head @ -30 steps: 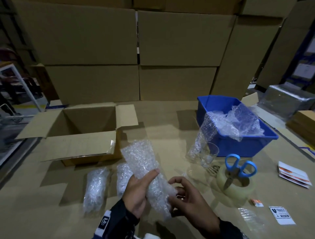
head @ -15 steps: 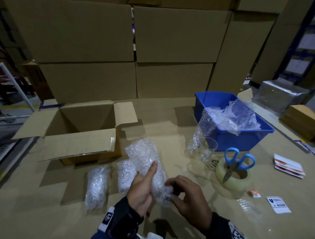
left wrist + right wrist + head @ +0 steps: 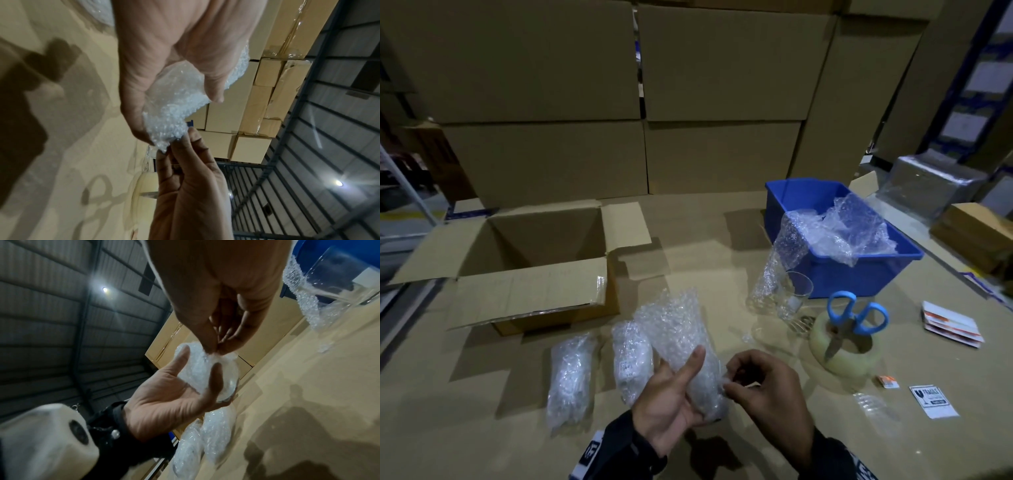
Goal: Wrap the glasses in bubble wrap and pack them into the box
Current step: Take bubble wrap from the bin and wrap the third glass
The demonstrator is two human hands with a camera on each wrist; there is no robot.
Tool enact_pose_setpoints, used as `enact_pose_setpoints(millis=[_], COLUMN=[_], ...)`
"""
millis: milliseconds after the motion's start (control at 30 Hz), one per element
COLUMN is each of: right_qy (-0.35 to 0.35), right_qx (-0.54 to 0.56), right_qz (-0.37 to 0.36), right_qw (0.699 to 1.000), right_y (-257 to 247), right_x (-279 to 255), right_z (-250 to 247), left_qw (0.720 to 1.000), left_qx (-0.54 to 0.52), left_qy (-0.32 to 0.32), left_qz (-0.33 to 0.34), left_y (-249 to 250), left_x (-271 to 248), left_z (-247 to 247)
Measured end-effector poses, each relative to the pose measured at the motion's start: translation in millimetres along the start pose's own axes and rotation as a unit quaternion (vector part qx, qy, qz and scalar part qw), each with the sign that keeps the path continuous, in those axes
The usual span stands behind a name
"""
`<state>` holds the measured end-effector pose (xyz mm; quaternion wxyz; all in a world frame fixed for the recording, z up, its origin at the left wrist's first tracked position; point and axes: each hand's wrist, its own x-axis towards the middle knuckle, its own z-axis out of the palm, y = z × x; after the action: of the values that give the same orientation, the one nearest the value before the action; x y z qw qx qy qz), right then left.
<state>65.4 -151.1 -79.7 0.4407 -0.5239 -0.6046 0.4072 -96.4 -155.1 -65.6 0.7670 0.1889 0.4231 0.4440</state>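
Note:
My left hand (image 3: 681, 387) grips a glass rolled in bubble wrap (image 3: 674, 329), held upright over the near table, thumb along its front. My right hand (image 3: 732, 380) pinches the wrap's loose lower end (image 3: 213, 353) between thumb and forefinger. In the left wrist view the wrapped glass (image 3: 174, 110) sits in my left palm with the right hand's fingertips (image 3: 185, 142) at its end. Two wrapped glasses (image 3: 570, 377) (image 3: 631, 359) lie on the table left of my hands. A bare glass (image 3: 792, 294) stands by the blue bin. The open cardboard box (image 3: 530, 260) sits at the left.
A blue bin (image 3: 835, 270) holds loose bubble wrap (image 3: 839, 229) that spills over its front. Blue-handled scissors (image 3: 849, 318) stand in a tape roll (image 3: 842, 349) to the right. Label cards (image 3: 950, 323) and a fragile sticker (image 3: 933, 401) lie far right. Stacked cartons (image 3: 640, 102) wall the back.
My right hand has shifted from under the wrapped glass to pinching the wrap's lower end. My left hand still holds the bundle, now a little more upright.

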Motion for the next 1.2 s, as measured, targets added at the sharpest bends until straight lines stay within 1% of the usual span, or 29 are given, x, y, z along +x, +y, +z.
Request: enact_pose_setpoints(millis=[67, 133, 267, 333, 400, 467, 500, 567, 600, 667, 700, 767, 833, 900, 933, 1033, 1100, 1167, 1200], right_qy=[-0.018, -0.039, -0.008, -0.009, -0.008, -0.007, -0.017, -0.058, -0.087, -0.135, -0.146, -0.133, -0.095, -0.047, -0.038, -0.074, -0.081, -0.098, -0.113], right_qx=[0.006, -0.012, -0.070, -0.084, -0.090, -0.111, -0.129, -0.180, -0.212, -0.285, -0.316, -0.345, -0.336, -0.336, -0.342, -0.342, -0.330, -0.333, -0.323], right_qz=[0.001, -0.002, -0.076, -0.100, -0.104, -0.124, -0.138, -0.154, -0.149, -0.132, -0.128, -0.114, -0.107, -0.138, -0.155, -0.210, -0.241, -0.248, -0.234], right_qw=[1.000, 0.999, 0.995, 0.991, 0.990, 0.986, 0.982, 0.970, 0.962, 0.940, 0.929, 0.922, 0.931, 0.930, 0.926, 0.913, 0.909, 0.904, 0.910], right_y=[-2.5, -7.9, -35.2, -48.3, -56.4, -61.3, -63.5, -68.7, -70.7, -72.1, -72.4, -70.6, -65.1, -57.6, -55.5, -56.9, -57.5, -56.0, -54.3], right_x=[-1.7, -1.4, 4.0, 11.6, 22.8, 32.5, 35.9, 40.5, 42.9, 48.9, 51.4, 55.3, 55.9, 57.5, 58.2, 60.5, 58.9, 55.9, 53.2], right_z=[-1.0, -6.0, -14.6, -12.5, -9.6, -8.3, -7.5, -6.3, -5.5, -4.3, -3.5, -0.2, 2.4, 1.0, -0.3, -4.0, -5.1, -7.9, -8.5], left_qw=[1.000, 1.000, 0.994, 0.986, 0.975, 0.963, 0.959, 0.957, 0.952, 0.936, 0.928, 0.923, 0.917, 0.899, 0.893, 0.894, 0.893, 0.884, 0.879], left_qx=[0.005, 0.003, 0.060, 0.098, 0.140, 0.179, 0.191, 0.196, 0.214, 0.267, 0.288, 0.302, 0.315, 0.359, 0.375, 0.382, 0.384, 0.395, 0.402], left_qy=[0.002, -0.002, -0.030, -0.042, -0.049, -0.054, -0.057, -0.057, -0.062, -0.063, -0.060, -0.051, -0.057, -0.060, -0.061, -0.059, -0.057, -0.062, -0.061], left_qz=[0.013, 0.027, 0.083, 0.125, 0.166, 0.192, 0.201, 0.205, 0.209, 0.221, 0.227, 0.233, 0.240, 0.245, 0.241, 0.226, 0.229, 0.241, 0.247], left_y=[-1.9, -1.9, 0.8, 1.1, 3.3, 3.9, 2.6, 1.6, 1.6, 3.5, 4.3, 6.5, 9.3, 11.2, 11.5, 11.0, 11.9, 13.9, 14.6], left_x=[2.1, 3.3, 2.9, 3.5, 4.9, 8.4, 11.8, 16.7, 17.5, 17.0, 16.2, 14.8, 12.0, 10.0, 9.6, 11.3, 12.4, 12.3, 12.2], left_z=[-2.4, -6.3, -9.0, -7.2, -5.0, -4.0, -5.6, -6.8, -7.1, -5.3, -4.7, -8.3, -9.6, -10.7, -11.6, -13.0, -13.2, -13.0, -12.3])
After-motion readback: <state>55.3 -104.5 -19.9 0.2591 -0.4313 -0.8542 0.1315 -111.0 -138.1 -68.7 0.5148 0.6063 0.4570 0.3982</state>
